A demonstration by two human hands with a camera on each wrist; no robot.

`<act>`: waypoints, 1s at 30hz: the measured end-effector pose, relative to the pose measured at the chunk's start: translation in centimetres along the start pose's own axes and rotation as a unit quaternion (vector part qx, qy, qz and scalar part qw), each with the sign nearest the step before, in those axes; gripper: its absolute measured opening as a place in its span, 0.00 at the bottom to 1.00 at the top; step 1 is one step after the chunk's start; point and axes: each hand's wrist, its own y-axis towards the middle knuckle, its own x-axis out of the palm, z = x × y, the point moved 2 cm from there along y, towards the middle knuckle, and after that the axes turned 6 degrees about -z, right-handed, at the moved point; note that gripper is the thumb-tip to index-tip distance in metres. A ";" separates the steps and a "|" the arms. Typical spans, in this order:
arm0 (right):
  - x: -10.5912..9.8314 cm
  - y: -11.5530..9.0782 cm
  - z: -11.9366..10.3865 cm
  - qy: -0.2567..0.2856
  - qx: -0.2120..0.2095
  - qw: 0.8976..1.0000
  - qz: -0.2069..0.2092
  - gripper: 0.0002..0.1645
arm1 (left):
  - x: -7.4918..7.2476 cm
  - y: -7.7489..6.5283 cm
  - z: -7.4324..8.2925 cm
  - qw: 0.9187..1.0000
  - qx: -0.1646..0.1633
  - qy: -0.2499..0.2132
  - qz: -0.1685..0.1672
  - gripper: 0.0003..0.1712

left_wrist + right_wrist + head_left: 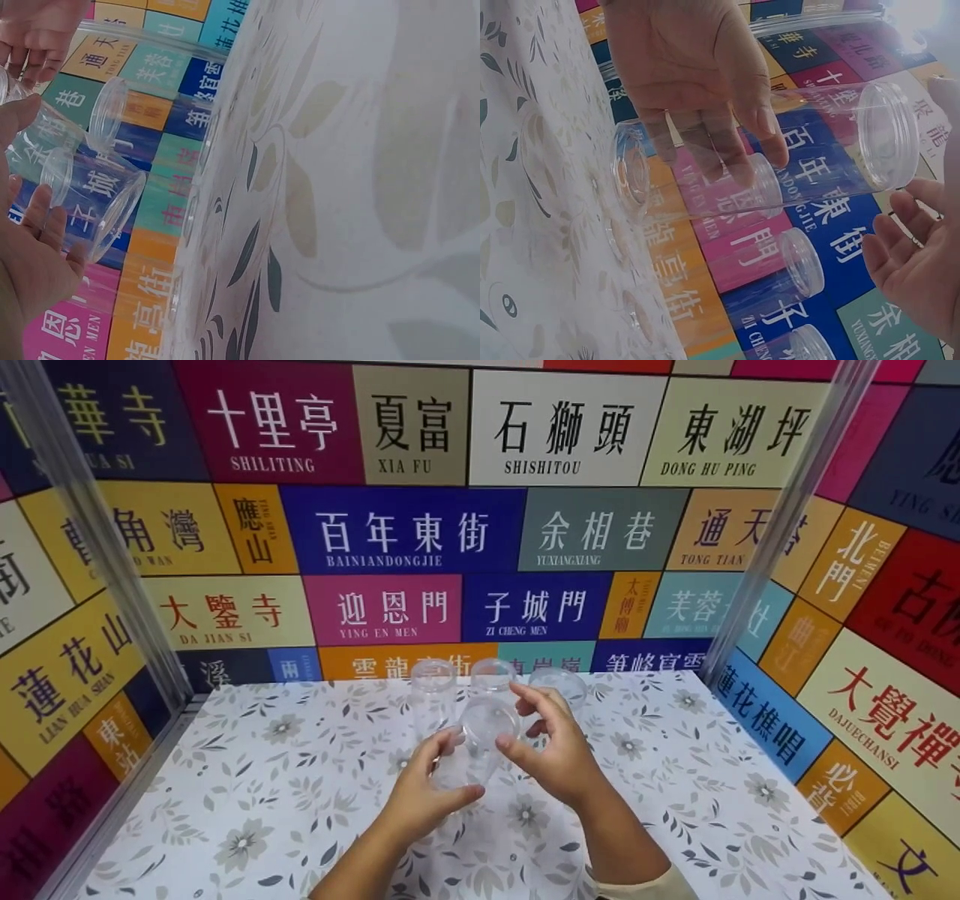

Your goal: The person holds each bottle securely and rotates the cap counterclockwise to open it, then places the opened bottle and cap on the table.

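The flowered tabletop (pixel 322 757) runs out of the head view at the bottom, so its near edge cannot be seen; its side edges slant inward going away, each well apart from the hands, with wide room to the left and a similar stretch to the right. A pale sleeve (pixel 637 885) ends on the right forearm. Low over the middle, the left hand (pixel 424 780) curves round the lower body of a clear container (pixel 484 727), its thumb on one side and its fingers showing through the wall on the other in the right wrist view. The right hand (pixel 559 746) is higher, partly open, fingers loosely bent beside the container's upper rim; whether they touch it I cannot tell. The container sits between the two hands, tilted, its base above the cloth. Beyond it the space is tight: the left rear container (pixel 433 701), middle rear container (pixel 493 671) and right rear container (pixel 571 684) stand in a row near the back edge, the last partly hidden by the right hand. Past that edge rises the back wall (pixel 491 529) of coloured name panels, with the left post (pixel 97 510) and right post (pixel 787 510) at its corners.
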 end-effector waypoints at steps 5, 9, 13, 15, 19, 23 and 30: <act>0.2 0.0 -0.3 -0.014 0.021 1.000 0.011 0.44 | 0.0 0.0 -0.1 1.000 0.002 0.000 0.000 0.53; 0.4 0.1 -0.3 -0.027 0.022 0.999 0.016 0.43 | 0.0 0.1 -0.2 1.000 0.001 0.002 0.001 0.53; 0.4 0.1 -0.2 -0.024 0.017 0.999 0.018 0.42 | 0.0 0.1 -0.2 1.000 0.003 0.003 -0.001 0.52; 0.3 0.1 -0.1 -0.016 0.011 1.000 0.016 0.42 | 0.0 0.1 -0.2 1.000 0.001 0.003 -0.001 0.52; 0.3 0.1 0.0 0.002 -0.006 1.000 0.008 0.42 | 0.0 0.0 -0.1 1.000 -0.007 -0.008 -0.001 0.53; 0.3 0.0 0.0 0.016 -0.019 1.000 -0.005 0.39 | 0.0 0.0 -0.1 1.000 -0.009 -0.015 0.001 0.53; 0.1 -0.2 -0.1 0.038 -0.019 0.999 -0.029 0.35 | 0.0 0.0 0.0 1.000 0.000 -0.016 -0.002 0.52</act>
